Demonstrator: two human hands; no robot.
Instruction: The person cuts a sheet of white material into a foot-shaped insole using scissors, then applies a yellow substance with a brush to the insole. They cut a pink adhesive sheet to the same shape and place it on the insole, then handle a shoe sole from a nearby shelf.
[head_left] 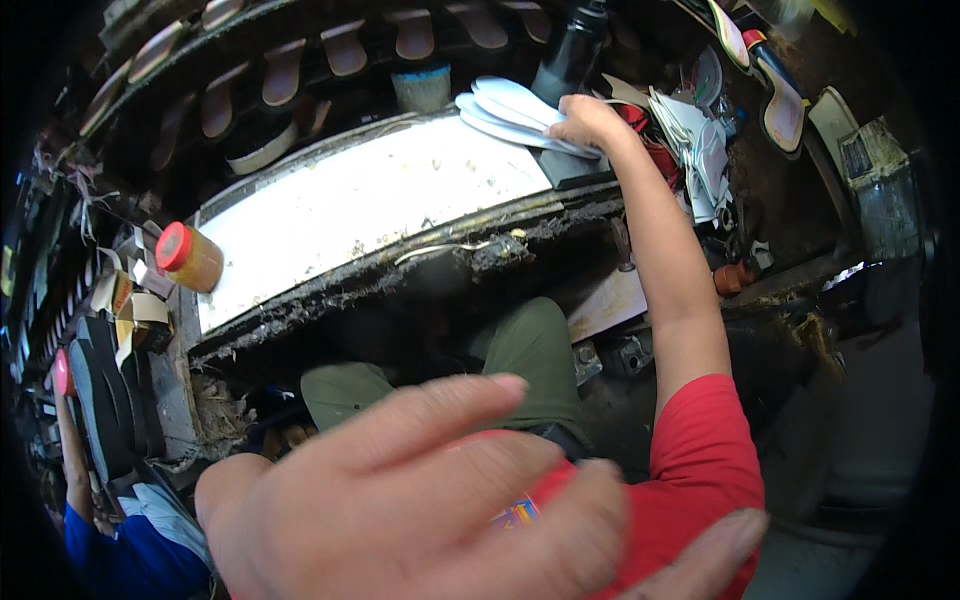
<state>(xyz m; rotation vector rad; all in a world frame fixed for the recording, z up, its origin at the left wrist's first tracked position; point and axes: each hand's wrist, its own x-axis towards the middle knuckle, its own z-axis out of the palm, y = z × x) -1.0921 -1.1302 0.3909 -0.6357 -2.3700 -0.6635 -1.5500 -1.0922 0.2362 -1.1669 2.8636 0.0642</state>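
My right hand (588, 124) reaches to the far right end of the workbench, its fingers closed on the edge of a small stack of white insoles (510, 105). The stack lies partly over a dark block (575, 170). Close to the camera, my left hand (430, 500) fills the lower middle, slightly blurred. Its fingers are stretched out and apart, holding nothing I can see. Behind it show my red shirt and green trousers. A pale board (370, 215) covers the bench top between the insoles and a red-lidded jar (190, 257) at its left end.
Sole-shaped pieces (345, 48) line racks at the back. A blue-rimmed tub (422, 88) and a black cylinder (572, 50) stand behind the bench. White cut sheets (695, 150) pile up at right. At lower left is another person's blue sleeve (130, 550), near black strips (105, 400).
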